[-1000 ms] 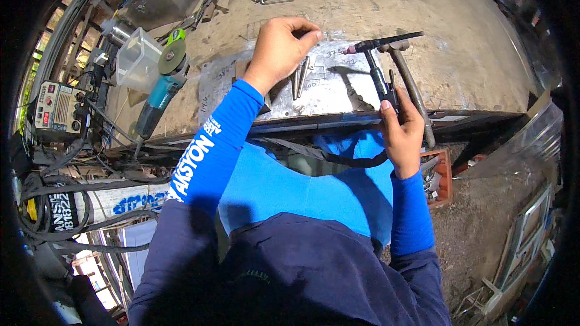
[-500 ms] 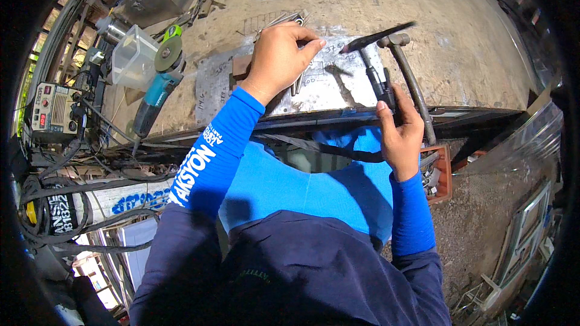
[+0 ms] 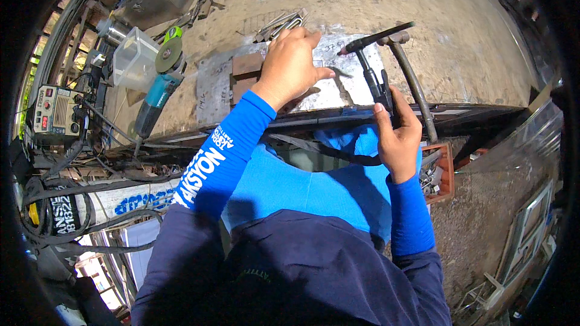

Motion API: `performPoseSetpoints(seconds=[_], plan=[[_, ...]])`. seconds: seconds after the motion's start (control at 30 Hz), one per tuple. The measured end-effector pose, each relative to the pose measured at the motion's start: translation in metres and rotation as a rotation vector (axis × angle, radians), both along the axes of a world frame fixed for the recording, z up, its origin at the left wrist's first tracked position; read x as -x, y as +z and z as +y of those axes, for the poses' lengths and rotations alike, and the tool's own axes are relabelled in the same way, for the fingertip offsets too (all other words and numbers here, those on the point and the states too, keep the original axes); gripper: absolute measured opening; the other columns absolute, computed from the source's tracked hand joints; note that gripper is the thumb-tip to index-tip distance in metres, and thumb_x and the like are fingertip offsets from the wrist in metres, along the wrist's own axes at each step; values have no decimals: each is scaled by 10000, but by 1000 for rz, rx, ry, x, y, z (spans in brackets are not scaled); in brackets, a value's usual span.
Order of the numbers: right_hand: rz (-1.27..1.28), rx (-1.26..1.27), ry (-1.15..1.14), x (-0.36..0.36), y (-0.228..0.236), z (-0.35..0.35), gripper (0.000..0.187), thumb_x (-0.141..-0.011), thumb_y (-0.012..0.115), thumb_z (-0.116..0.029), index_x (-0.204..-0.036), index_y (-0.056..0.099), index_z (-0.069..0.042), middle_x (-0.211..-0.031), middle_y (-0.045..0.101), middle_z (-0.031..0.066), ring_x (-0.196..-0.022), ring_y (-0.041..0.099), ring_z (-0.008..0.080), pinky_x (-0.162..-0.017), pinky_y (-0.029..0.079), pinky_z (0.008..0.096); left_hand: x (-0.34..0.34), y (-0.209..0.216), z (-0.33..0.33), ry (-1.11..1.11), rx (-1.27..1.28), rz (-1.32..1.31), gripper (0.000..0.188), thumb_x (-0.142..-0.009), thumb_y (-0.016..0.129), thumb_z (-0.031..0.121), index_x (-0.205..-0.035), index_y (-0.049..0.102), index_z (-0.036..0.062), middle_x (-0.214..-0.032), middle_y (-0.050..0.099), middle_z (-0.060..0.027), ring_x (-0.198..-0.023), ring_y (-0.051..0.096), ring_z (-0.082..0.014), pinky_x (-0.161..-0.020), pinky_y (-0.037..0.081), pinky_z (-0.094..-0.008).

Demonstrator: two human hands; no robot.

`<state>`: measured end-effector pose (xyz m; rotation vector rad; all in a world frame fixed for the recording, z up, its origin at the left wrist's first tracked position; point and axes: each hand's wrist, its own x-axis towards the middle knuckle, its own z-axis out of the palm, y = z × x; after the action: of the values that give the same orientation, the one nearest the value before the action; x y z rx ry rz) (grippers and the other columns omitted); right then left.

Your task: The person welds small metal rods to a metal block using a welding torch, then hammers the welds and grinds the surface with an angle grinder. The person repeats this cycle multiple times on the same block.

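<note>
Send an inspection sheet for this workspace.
Surface: bench scuffed; marked metal sheet at its front edge.
Job's things: torch in the right hand; brown blocks on the sheet, bent rods beyond the left hand.
Clutter: hammer, handle past the bench edge; grinder, disc exposed, near clear bin.
Hands: right closed on the torch; left over the sheet, fingers spread, contact unclear.
Cables: black, looped by white cylinder.
Surroundings: orange bin of metal bits, right.
</note>
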<state>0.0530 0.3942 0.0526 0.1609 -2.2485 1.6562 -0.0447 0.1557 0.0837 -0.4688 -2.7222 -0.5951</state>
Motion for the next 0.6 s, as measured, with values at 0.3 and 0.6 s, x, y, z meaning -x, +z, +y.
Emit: performPoseSetpoints(seconds=[0.3,0.6], plan=[[-59,100,7,-3,-4,2,421,-992,731,-76,-1365,642,98,-1170,756,147,-1075,665,155,-983,521,311,0,-7,12,-13,-4,52,664,-670,967,350,-1220,784,27,-1175,735,-171,-1137,661,-375,-1003,525,-458],[-195,262,25,-14,-1,0,444,-991,746,-90,-1384,642,91,-1167,728,104,-1038,645,135,-947,519,291,6,-13,20,46,-86,32,234,-740,898,243,-903,836,86,-949,772,-104,-989,704,-333,-918,545,-450]])
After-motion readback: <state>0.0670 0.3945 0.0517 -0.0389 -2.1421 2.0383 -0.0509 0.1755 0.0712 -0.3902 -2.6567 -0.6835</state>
